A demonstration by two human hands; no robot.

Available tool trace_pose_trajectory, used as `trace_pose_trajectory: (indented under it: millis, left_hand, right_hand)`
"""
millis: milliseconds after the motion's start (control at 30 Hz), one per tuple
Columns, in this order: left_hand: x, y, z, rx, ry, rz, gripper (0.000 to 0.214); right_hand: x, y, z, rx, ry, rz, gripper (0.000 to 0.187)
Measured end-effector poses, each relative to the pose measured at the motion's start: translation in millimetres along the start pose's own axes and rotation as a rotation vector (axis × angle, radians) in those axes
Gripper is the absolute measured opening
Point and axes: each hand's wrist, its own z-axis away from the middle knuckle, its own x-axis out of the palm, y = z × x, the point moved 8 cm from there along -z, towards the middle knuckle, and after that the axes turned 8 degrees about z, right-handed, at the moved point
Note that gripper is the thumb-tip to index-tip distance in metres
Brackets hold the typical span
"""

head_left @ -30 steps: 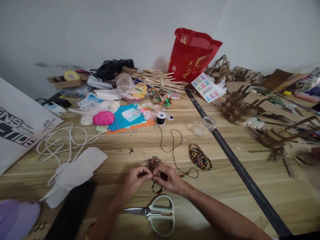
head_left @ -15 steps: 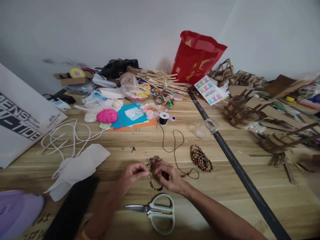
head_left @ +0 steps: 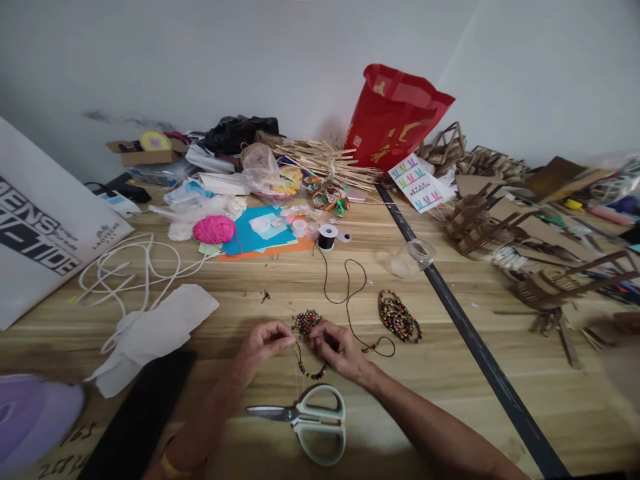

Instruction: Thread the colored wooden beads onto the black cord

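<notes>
Pinched between the fingertips of my left hand (head_left: 270,341) is the end of a thin dark cord, strung with multicoloured beads (head_left: 313,373) that hang in a short curve. My right hand (head_left: 340,350) is closed beside the pile of loose beads (head_left: 306,323); what its fingertips hold, if anything, is hidden. From under that hand the black cord (head_left: 350,313) loops away to a spool (head_left: 327,237), with a few beads threaded near the wrist. Scissors with pale handles (head_left: 320,424) lie below both hands. A coiled bead strand (head_left: 399,317) rests to the right.
Behind lie a pink yarn ball (head_left: 214,230), blue paper (head_left: 245,240) and a clear plastic cup (head_left: 413,257). A red bag (head_left: 395,120) stands by the wall. Small woven baskets (head_left: 545,283) crowd the right side. White cable (head_left: 145,267) and white paper (head_left: 155,333) are on the left.
The view has shifted slightly. Both hands keep nearly the same pose, and the right fingers have moved a little beside the bead pile.
</notes>
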Motion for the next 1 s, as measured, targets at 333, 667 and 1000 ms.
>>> trace_pose_trajectory:
  millis: [333, 667, 1000]
  left_hand:
    - [17.0, 1, 6, -0.084, -0.181, 0.119, 0.026]
    - [-3.2, -1, -2, 0.001, 0.000, 0.095, 0.024]
    - [-10.9, 5, -2, -0.001, 0.128, 0.021, 0.023]
  right_hand:
    - [-31, 18, -4, 0.274, 0.211, -0.486, 0.030]
    - [-70, 29, -6, 0.291, 0.353, -0.516, 0.025]
    - [-77, 18, -6, 0.289, 0.377, -0.466, 0.029]
